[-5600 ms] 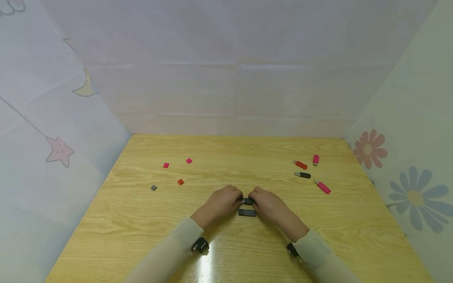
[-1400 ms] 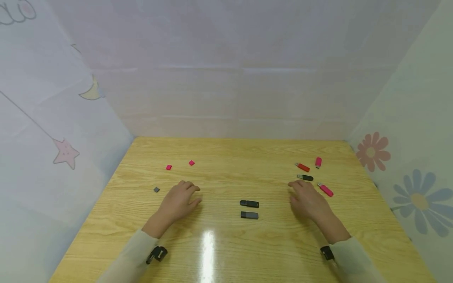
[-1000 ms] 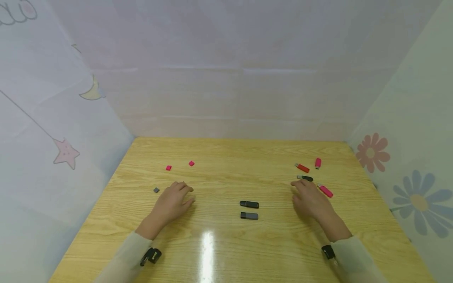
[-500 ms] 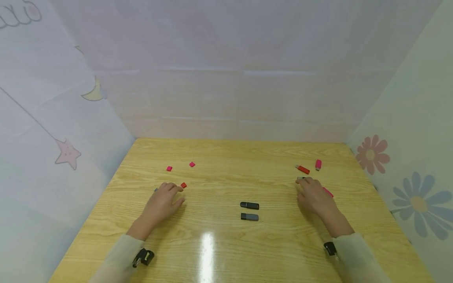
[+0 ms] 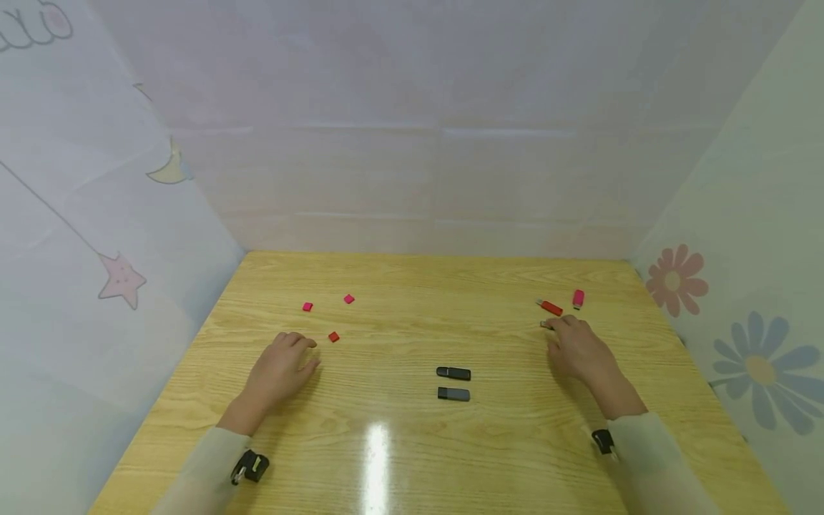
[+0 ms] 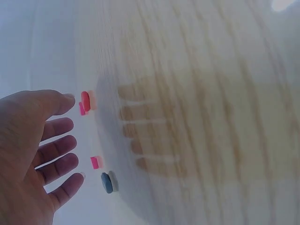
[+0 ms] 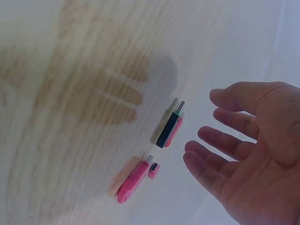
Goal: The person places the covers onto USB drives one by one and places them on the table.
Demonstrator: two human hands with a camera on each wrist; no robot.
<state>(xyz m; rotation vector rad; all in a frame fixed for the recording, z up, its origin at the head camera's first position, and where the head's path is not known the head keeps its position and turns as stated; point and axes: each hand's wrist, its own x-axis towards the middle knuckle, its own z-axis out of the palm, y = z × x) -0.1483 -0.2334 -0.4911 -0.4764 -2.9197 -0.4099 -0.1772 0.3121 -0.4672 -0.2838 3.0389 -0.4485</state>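
My left hand (image 5: 277, 368) hovers above the table at left, fingers loosely spread and holding nothing. Beneath it lies a small grey USB cap (image 6: 107, 183), hidden from the head view. To its right is a red cap (image 5: 333, 337); two pink caps, a left one (image 5: 307, 307) and a right one (image 5: 349, 299), lie farther back. My right hand (image 5: 582, 350), relaxed and holding nothing, hangs over an uncapped black USB stick (image 7: 170, 127), mostly covering it in the head view. A pink USB stick (image 7: 133, 182) also lies under this hand.
At mid-table, a black USB stick (image 5: 453, 373) lies parallel to a grey USB stick with a black end (image 5: 453, 394). Behind the right hand are a red USB stick (image 5: 550, 307) and another pink one (image 5: 578, 298). Patterned walls (image 5: 759, 214) border the wooden table (image 5: 412, 286).
Both hands earlier handled the black stick at mid-table, then parted from it. Since then my left hand has drifted left, uncovering the red cap, and my right hand has shifted right and forward.
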